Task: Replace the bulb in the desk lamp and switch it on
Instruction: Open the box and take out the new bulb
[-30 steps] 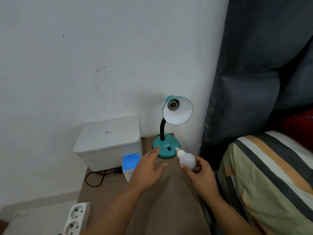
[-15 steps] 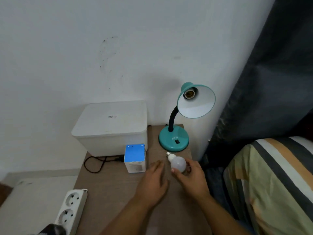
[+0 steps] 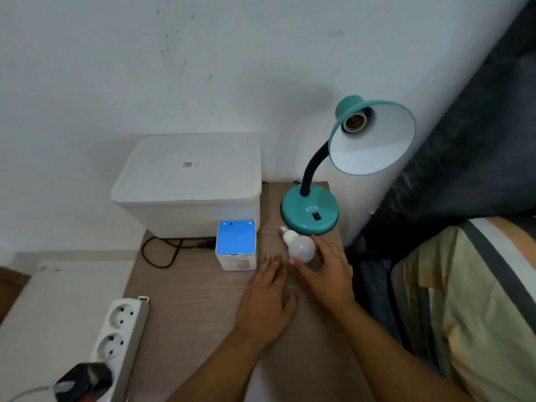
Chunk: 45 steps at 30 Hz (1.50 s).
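Note:
A teal desk lamp stands at the back right of the wooden table; its shade tilts toward me and the socket inside is bare. A white bulb lies just in front of the lamp base, screw cap pointing back left. My right hand wraps thumb and fingers around the bulb's globe. My left hand rests flat on the table beside it, fingers together, holding nothing. A rocker switch sits on the lamp base.
A small blue-topped bulb box stands left of the bulb. Behind it is a white lidded bin with a black cable in front. A white power strip lies front left. A striped bed and dark curtain are on the right.
The view has shifted closer and downward. My right hand has brought the bulb down in front of the lamp base, and my left hand has settled flat on the table.

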Motion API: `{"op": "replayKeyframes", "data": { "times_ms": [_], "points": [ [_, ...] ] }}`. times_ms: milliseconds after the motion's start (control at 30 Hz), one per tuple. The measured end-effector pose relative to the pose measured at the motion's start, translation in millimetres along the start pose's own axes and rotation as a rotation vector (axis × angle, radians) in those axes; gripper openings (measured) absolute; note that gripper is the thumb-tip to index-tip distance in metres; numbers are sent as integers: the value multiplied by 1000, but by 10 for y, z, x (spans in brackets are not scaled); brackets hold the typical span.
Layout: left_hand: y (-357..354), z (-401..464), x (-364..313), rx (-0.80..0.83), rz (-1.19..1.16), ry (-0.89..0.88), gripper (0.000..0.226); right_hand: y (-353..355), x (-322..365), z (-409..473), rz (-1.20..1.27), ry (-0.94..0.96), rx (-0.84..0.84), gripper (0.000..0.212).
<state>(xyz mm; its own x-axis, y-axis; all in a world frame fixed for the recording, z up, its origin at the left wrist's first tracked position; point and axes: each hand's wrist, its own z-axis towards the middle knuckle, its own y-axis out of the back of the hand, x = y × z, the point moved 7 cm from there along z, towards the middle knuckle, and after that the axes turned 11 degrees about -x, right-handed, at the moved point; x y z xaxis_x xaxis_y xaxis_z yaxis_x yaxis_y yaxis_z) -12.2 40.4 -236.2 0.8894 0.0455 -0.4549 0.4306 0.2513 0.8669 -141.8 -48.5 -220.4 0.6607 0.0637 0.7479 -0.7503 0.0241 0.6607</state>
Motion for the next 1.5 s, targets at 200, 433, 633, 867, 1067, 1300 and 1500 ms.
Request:
{"op": "replayKeyframes", "data": {
  "times_ms": [200, 433, 633, 867, 1067, 1300, 1500],
  "points": [
    [-7, 13, 2, -1, -1, -4, 69, 16, 33, -9, -11, 3, -3, 73],
    [40, -22, 28, 84, -66, 10, 68, 41, 38, -41, -4, -22, 20, 75],
    [324, -333, 150, 23, -117, 32, 62, 124, 75, -107, 76, -57, 25, 77],
    [900, -592, 547, -294, -277, 353, 37, 277, 476, -215, 165, 74, -58, 42],
    [1074, -442, 703, -405, -428, 582, 69, 16, 940, -306, 285, 90, 148, 37],
    [1164, -150, 505, -399, -629, 436, 56, -187, 1156, -326, 360, 84, 257, 40],
    [1075, -156, 597, -421, -704, 532, 57, -195, 1140, -280, 288, 89, 202, 35]
  ]
}}
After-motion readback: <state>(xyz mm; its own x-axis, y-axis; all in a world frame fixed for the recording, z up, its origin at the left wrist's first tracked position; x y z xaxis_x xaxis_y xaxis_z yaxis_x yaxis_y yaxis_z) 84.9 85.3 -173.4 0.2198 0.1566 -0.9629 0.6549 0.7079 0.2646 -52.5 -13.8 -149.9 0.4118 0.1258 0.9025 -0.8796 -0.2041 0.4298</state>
